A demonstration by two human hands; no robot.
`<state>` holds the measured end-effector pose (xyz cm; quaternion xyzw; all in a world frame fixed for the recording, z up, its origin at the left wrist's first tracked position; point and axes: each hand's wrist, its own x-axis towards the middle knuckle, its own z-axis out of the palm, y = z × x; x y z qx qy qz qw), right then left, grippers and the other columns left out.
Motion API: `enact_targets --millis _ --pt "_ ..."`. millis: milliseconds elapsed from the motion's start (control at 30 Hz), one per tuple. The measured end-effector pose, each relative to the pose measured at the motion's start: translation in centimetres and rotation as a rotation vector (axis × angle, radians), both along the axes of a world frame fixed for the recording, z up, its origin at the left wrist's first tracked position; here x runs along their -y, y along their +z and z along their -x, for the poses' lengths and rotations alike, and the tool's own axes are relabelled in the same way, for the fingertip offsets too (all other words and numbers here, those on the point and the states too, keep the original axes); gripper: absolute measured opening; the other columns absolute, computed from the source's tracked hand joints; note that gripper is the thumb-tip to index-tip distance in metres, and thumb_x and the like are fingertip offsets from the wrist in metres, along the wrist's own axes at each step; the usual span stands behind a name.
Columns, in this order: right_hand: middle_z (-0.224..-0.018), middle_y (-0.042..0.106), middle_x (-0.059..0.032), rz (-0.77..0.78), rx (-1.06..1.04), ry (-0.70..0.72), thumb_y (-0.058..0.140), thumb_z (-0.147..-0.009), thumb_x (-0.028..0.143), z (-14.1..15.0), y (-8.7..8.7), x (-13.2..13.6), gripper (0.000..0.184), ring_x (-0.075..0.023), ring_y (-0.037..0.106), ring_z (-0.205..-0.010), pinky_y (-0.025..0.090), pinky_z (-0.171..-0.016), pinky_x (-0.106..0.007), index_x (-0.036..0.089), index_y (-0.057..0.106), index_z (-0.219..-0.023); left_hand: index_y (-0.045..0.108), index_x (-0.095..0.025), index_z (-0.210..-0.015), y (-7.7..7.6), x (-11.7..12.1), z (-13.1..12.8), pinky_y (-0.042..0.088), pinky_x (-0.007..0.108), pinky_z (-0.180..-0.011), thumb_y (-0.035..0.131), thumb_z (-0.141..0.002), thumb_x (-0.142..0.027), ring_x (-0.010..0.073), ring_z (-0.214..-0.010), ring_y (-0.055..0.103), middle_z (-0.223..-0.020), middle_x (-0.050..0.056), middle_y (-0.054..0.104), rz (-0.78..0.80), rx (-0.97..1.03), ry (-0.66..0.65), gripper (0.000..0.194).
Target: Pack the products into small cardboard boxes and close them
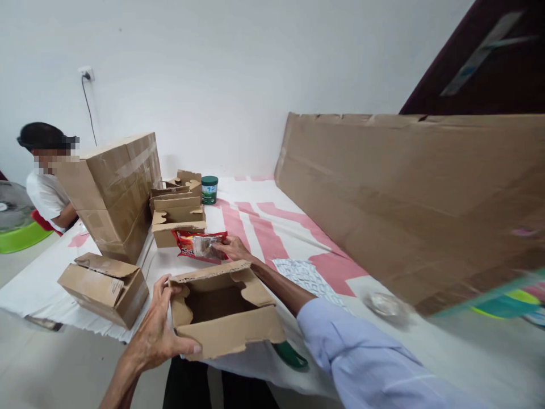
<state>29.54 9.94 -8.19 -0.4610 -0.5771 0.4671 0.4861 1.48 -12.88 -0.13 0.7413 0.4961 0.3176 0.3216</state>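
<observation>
My left hand (159,335) grips the left end of an open cardboard box (234,332), its thumb on the near wall and fingers at the far corner. The box is tilted toward me, flaps raised, and its inside looks dark. Beyond it, my right hand (233,248) pinches the right end of a red plastic packet (199,245) with a clear window. What the packet contains I cannot make out. Just behind the packet stands another open cardboard box (179,227). A green object (290,356) sticks out from under the right side of the held box.
A closed carton (106,289) lies at the table's left edge, below stacked cartons (123,193). A green-lidded tub (209,190) stands near the wall. A tall cardboard sheet (404,204) bounds the right side. A person (49,182) sits behind the stack.
</observation>
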Motion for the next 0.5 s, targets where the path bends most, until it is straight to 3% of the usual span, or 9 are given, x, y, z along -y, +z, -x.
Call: enact_targets --millis 167,267,400,500 --pt "-0.078 0.077 -0.0034 0.027 -0.031 0.032 0.091 -0.063 0.043 1.6 -0.9 -1.3 0.037 -0.0222 0.069 -0.08 0.058 -0.08 -0.037 0.016 0.077 -0.084 0.058 -0.023 -0.135 0.3 0.5 1.5 0.036 0.062 -0.127 0.102 -0.052 -0.03 0.0449 -0.155 0.036 -0.163 0.017 0.032 -0.018 -0.021 0.038 0.094" --pt "-0.084 0.078 -0.0033 0.05 -0.033 0.046 0.09 -0.071 0.038 3.0 -1.5 -2.4 0.034 -0.0218 0.069 -0.086 0.058 -0.086 -0.037 0.014 0.077 -0.091 0.054 -0.026 -0.141 0.3 1.1 2.4 0.037 0.062 -0.127 0.102 -0.055 -0.031 0.0434 -0.155 0.037 -0.164 0.016 0.031 -0.032 -0.021 0.056 0.099" --pt "-0.111 0.075 -0.0064 0.096 0.01 0.078 0.078 -0.093 0.038 5.5 -2.1 -3.4 0.032 -0.023 0.071 -0.099 0.06 -0.092 -0.042 0.013 0.073 -0.111 0.043 -0.03 -0.154 0.1 1.7 3.1 0.038 0.06 -0.127 0.101 -0.06 -0.037 0.0428 -0.156 0.036 -0.167 0.016 0.027 -0.039 -0.001 0.06 0.111" --pt "-0.131 0.068 -0.0081 0.114 0.052 0.089 0.068 -0.101 0.042 7.2 -2.1 -3.6 0.038 -0.0267 0.069 -0.112 0.061 -0.095 -0.047 0.017 0.066 -0.13 0.043 -0.029 -0.155 0.0 1.7 3.2 0.04 0.06 -0.126 0.101 -0.06 -0.037 0.0449 -0.156 0.035 -0.169 0.017 0.024 -0.025 -0.01 0.074 0.111"
